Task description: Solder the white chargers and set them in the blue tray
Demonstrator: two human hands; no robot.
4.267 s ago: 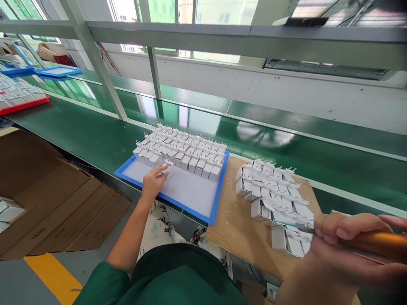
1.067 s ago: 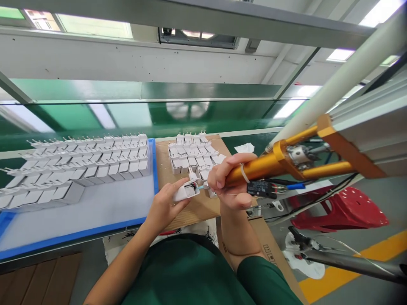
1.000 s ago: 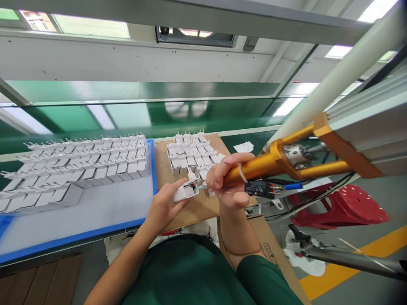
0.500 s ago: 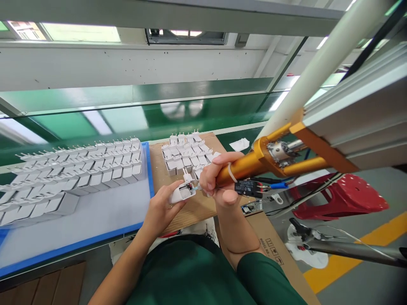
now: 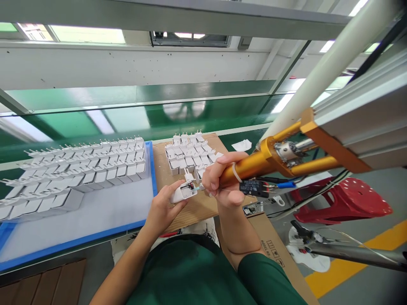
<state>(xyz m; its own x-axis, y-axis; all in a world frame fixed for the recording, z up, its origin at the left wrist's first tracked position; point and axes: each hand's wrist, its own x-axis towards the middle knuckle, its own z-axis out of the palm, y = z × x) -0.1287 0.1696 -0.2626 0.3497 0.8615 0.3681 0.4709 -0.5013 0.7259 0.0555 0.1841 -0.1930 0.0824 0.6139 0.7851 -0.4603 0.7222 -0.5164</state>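
My left hand [image 5: 163, 207] grips a white plug adapter housing [image 5: 183, 192], its open side showing small inner parts. Around the gold barrel of a cylindrical dispensing tool [image 5: 257, 165] the fingers of my right hand [image 5: 219, 178] are wrapped. A thin translucent bluish tip [image 5: 197, 188] at the tool's end reaches the housing's opening; whether it touches the parts inside I cannot tell. Strapped to the barrel by a white tie is a black microswitch [image 5: 254, 188] with wires. Just beyond my hands, several more white adapter housings [image 5: 187, 150] stand in rows.
A blue-edged tray [image 5: 111, 207] on the left carries many rows of white adapters [image 5: 104, 165]. Cardboard [image 5: 162, 156] covers the bench under the smaller group. At right are the tool's grey arm [image 5: 365, 123], a white pole [image 5: 330, 63], a red stool [image 5: 352, 199] and a cardboard box [image 5: 273, 250].
The view has shifted slightly, so everything sits a little farther right. Both hands keep their grips, and the tool tip stays at the housing's opening.
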